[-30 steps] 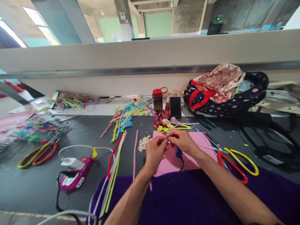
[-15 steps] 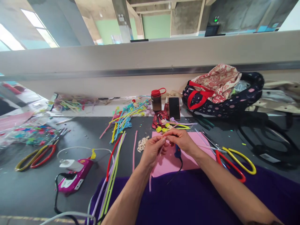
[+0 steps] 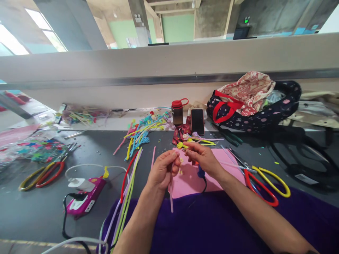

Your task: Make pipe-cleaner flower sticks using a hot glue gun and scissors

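My left hand [image 3: 163, 168] is closed in a pinch on a pale pink pipe cleaner [image 3: 171, 203], whose tail hangs down below the palm. Just to its right, my right hand [image 3: 201, 158] has its thumb and fingers bent together over the pink sheet [image 3: 185, 187]; whatever lies between the fingertips is too small to name. A small gap separates the two hands. Beneath the right hand, a blue-handled tool [image 3: 201, 173] with a dark cord rests on the sheet. Small yellowish bits [image 3: 181, 161] show on the sheet between the hands.
Loose pipe cleaners [image 3: 129, 183] lie left of my arm. Scissors with red and yellow handles [image 3: 272, 180] are at right, another pair of scissors [image 3: 43, 176] at left. A magenta power strip [image 3: 86, 197], red-lidded bottle [image 3: 177, 113], phone [image 3: 197, 121] and dark patterned bag [image 3: 254, 116] surround the area.
My hands have come apart. The left hand moved left with the pipe cleaner and now covers the pile of small whitish pieces; the right stays over the pink sheet.
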Motion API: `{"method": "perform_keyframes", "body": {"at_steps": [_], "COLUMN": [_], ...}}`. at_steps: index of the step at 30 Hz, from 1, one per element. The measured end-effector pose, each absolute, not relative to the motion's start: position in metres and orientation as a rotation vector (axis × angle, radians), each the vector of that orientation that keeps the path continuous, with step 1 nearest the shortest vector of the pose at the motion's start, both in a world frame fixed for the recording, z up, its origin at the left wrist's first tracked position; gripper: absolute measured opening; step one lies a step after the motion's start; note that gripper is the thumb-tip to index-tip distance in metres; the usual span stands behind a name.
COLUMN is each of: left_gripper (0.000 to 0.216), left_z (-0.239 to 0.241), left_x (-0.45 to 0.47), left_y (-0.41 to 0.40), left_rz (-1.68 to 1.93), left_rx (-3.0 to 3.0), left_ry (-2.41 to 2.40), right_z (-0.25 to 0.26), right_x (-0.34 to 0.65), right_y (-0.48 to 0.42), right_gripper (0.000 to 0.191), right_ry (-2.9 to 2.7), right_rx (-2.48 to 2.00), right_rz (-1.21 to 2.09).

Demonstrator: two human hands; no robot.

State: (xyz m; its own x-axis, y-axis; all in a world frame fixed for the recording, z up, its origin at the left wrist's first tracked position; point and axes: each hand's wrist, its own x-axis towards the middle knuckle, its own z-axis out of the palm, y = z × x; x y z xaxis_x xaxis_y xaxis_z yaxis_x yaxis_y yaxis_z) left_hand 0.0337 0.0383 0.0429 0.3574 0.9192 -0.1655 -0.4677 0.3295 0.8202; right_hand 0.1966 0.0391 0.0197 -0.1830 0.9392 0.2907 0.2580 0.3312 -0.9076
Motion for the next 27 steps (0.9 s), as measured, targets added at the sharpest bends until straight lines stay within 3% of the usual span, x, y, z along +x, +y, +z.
{"method": "perform_keyframes", "body": {"at_steps": [7,13,19,27], "left_gripper": [0.016,0.014,0.021,0.024], "left_z": [0.045,0.037,0.032,0.019], "left_x": [0.022,0.030,0.034,0.038], "left_y": [0.041,0.045,0.045,0.047], "left_rz": [1.009,0.912,0.944,0.935], "left_rx": [0.584,0.513,0.631,0.774], "left_ry": [0.569,0.624,0.710,0.834], "right_z": [-0.004,-0.023,-0.025,0.018], "right_x": [0.201,0.176,0.178,0.201], "right_y": [0.038,0.033,0.037,0.040], "right_gripper": [0.013,0.019,0.017,0.017], "right_ry": [-2.123,-2.420,-2.381,-2.040], "right_rx": [-1.206,-1.217,-1.266,-1.180], "right_rz": [0.573,0.439,0.379,0.476]}}
